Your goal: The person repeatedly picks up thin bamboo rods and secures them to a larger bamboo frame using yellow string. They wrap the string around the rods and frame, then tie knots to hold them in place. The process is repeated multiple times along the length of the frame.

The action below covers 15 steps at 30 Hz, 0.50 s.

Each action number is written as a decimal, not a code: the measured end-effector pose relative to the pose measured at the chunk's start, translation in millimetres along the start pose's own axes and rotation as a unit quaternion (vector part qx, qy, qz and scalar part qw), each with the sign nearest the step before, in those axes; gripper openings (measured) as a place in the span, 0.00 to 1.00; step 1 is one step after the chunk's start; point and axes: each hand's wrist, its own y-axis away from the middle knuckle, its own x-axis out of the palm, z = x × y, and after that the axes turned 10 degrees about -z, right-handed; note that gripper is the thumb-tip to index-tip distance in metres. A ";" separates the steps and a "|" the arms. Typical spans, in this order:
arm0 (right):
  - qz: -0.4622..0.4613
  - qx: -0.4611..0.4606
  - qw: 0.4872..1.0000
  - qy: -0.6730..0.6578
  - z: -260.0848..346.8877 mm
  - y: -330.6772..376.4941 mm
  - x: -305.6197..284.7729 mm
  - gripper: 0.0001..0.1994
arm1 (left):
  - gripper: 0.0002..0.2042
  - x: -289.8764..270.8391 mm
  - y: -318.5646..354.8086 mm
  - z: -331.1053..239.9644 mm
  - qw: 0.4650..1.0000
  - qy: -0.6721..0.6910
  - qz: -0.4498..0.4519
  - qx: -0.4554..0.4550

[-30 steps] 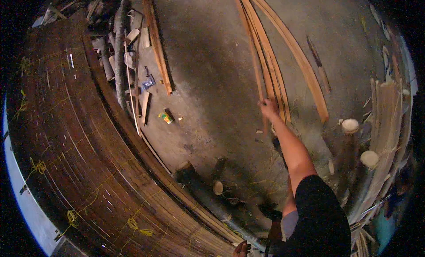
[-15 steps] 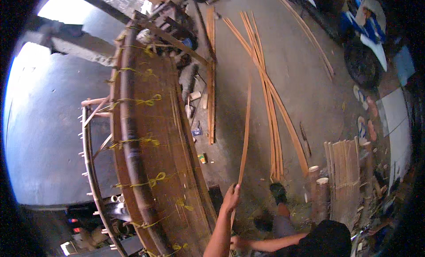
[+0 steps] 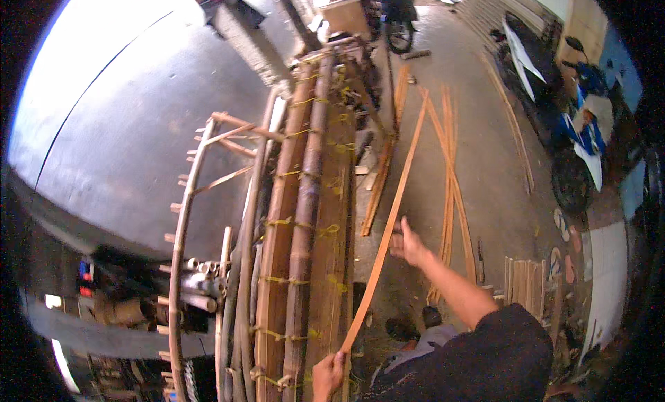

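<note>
A long, thin strip of split bamboo point(image 3: 374, 281) runs slantwise from low in the view up toward the far floor. My left hand point(image 3: 328, 376) is closed around its near end, close to the lower edge of the view. Farther along, my right hand point(image 3: 410, 245) is beside the strip with its thumb stretched apart from the fingers. Whether those fingertips touch the strip cannot be told. To the left of the strip stands a long bamboo frame point(image 3: 303, 225) with a brown panel, tied with yellow cord.
Several more strips point(image 3: 450, 173) lie crossed on the concrete floor, and another bundle point(image 3: 377, 201) lies beside the frame. A bamboo ladder-like rack point(image 3: 181, 256) stands left. A motorcycle point(image 3: 585, 135), sandals point(image 3: 560, 225) and upright slats point(image 3: 524, 287) are at the right.
My left hand has moved down and left to the strip's near end. My right hand has come up and forward beside the strip. The view has swung, showing more of the far floor.
</note>
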 end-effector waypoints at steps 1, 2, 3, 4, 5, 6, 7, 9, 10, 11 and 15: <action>0.056 -0.002 0.998 -0.015 26.1 14.4 35.0 0.31 | 0.16 -15.8 20.4 26.4 0.998 0.042 -0.008 -0.036; 0.107 -0.004 0.994 -0.035 51.7 40.9 72.5 0.30 | 0.17 -31.9 36.8 46.6 0.999 0.005 -0.039 -0.030; 0.123 -0.031 0.990 -0.063 63.4 60.3 103.8 0.30 | 0.17 -45.0 49.5 75.1 0.998 0.025 -0.034 -0.044; 0.140 -0.054 0.984 -0.091 67.7 76.5 135.0 0.30 | 0.18 -53.8 63.4 100.3 0.996 0.017 -0.050 -0.069; 0.156 -0.075 0.977 -0.121 66.1 85.7 161.9 0.29 | 0.19 -61.5 78.3 122.6 0.993 0.008 -0.066 -0.096; 0.149 -0.095 0.977 -0.121 58.7 84.3 182.1 0.25 | 0.19 -70.3 91.6 146.1 0.987 0.009 -0.080 -0.138; 0.156 -0.147 0.973 -0.088 42.4 84.8 200.7 0.23 | 0.19 -78.2 103.8 169.6 0.979 0.010 -0.094 -0.180; 0.158 -0.222 0.962 -0.036 10.0 87.2 237.4 0.17 | 0.20 -96.8 120.1 182.3 0.957 -0.026 -0.130 -0.257; 0.174 -0.207 0.963 0.005 -5.0 88.1 255.6 0.16 | 0.21 -105.1 126.2 180.6 0.942 -0.060 -0.154 -0.293; 0.200 -0.229 0.952 0.048 -18.7 91.7 269.7 0.16 | 0.22 -109.3 133.1 191.1 0.937 -0.038 -0.171 -0.301; 0.254 -0.292 0.912 0.134 -70.4 67.1 313.8 0.17 | 0.22 -121.6 129.8 241.3 0.920 0.008 -0.227 -0.320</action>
